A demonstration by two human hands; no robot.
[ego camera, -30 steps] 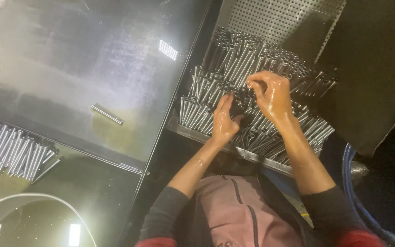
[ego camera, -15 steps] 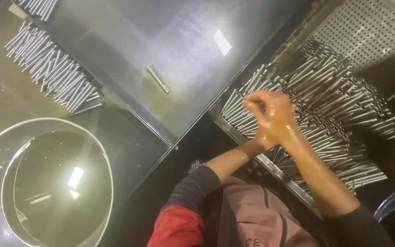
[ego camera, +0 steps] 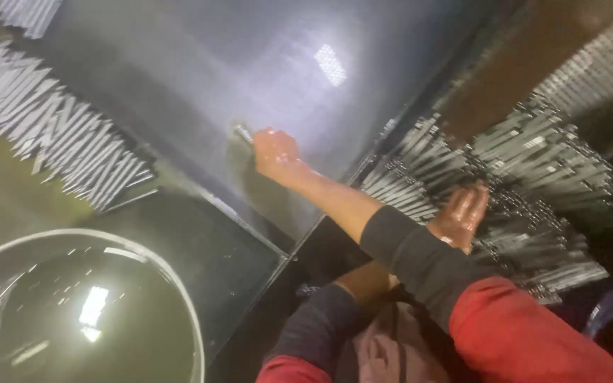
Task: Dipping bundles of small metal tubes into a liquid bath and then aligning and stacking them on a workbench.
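Observation:
My right hand [ego camera: 276,152] reaches across my body to the far left and closes on a single short metal rod [ego camera: 241,132] lying on the shiny steel table [ego camera: 179,64]; only the rod's end shows past my fingers. My left hand [ego camera: 462,213] passes under the right arm and lies palm down on a big heap of similar metal rods [ego camera: 533,163] in a tray at the right. Its fingers are spread on the heap and grip nothing that I can see. Both hands look wet or oily. My sleeves are dark with red upper parts.
A fanned row of metal rods [ego camera: 58,135] lies along the table's left side. A large round steel basin [ego camera: 179,312] with dark liquid sits at the lower left. A perforated metal panel [ego camera: 597,64] stands behind the heap.
Both hands were together on the rod heap. Now my right hand has swung left onto the lone rod on the table, and the view has turned and moved closer.

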